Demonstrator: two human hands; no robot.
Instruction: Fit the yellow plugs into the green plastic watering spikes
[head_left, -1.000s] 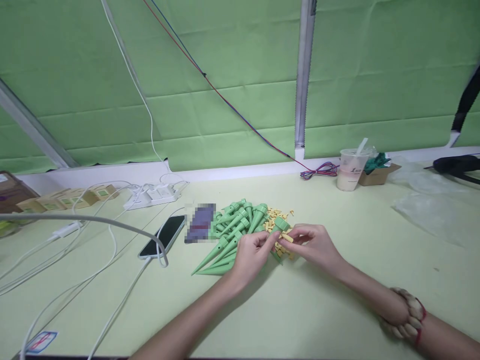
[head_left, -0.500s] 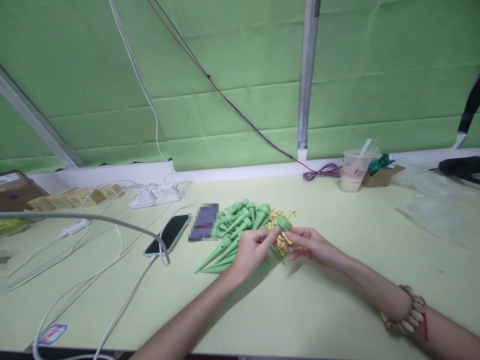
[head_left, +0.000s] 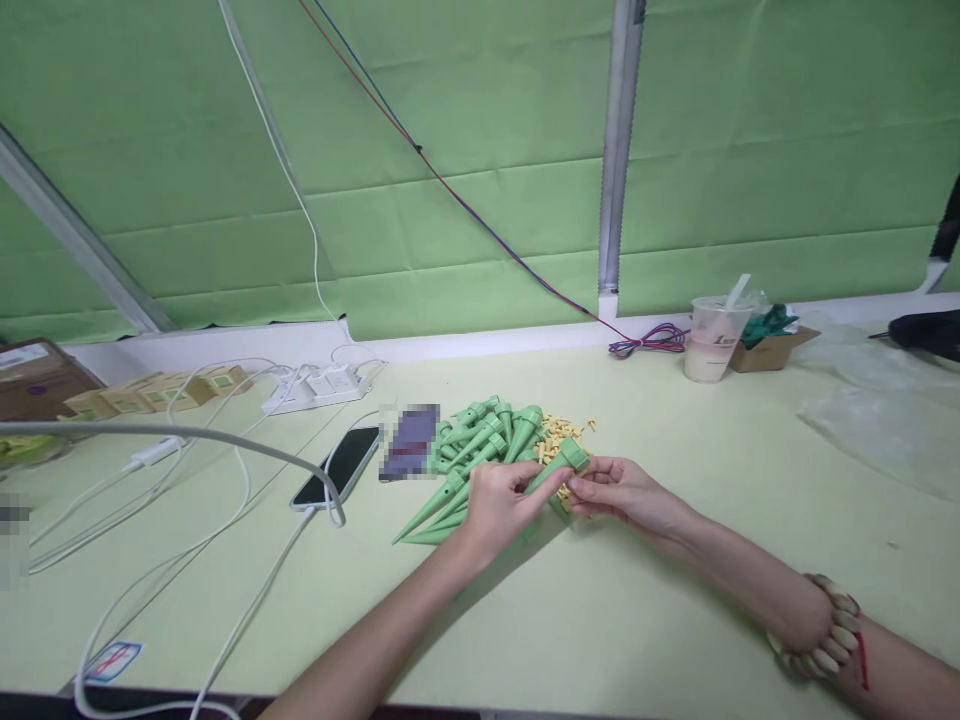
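Within the left grip [head_left: 502, 503], a green spike [head_left: 564, 463] is held, cap beside the right grip [head_left: 634, 493]. Its shaft has swung into view; the yellow peg at the right fingertips has vanished, so seated or still pinched, I cannot tell.

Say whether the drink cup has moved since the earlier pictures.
No; the drink cup keeps its place right of the grey post. The whole view shifted slightly, both together.
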